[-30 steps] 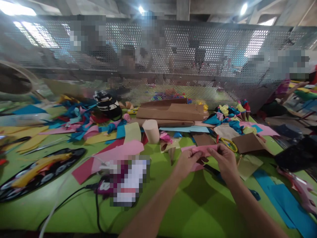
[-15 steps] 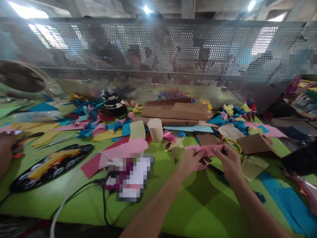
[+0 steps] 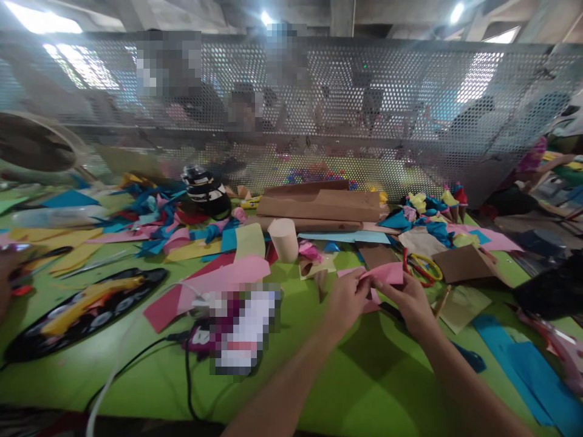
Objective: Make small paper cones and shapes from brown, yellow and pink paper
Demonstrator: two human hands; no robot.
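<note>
A small piece of pink paper [image 3: 386, 273] is held between both of my hands, above the green table [image 3: 359, 376]. My left hand [image 3: 345, 301] pinches its left end. At its lower right side, my right hand [image 3: 407, 298] has its fingers closed on the same piece. Below them lies more pink paper [image 3: 371, 301], partly covered by my hands. A pair of scissors [image 3: 469, 357] with blue handles rests under my right hand and forearm, its dark blades partly hidden.
Left of my hands lie a blurred-out phone [image 3: 248, 331], cables and a black tray [image 3: 91, 309]. Behind stand a cream paper roll [image 3: 284, 240] and brown sheets [image 3: 319, 205]. Blue paper strips [image 3: 519, 370] lie at right. Another person's hand [image 3: 6, 279] shows at far left.
My hands have come closer together on the pink paper. The right hand has moved slightly left and down, and the paper now tilts up. The view has shifted a little.
</note>
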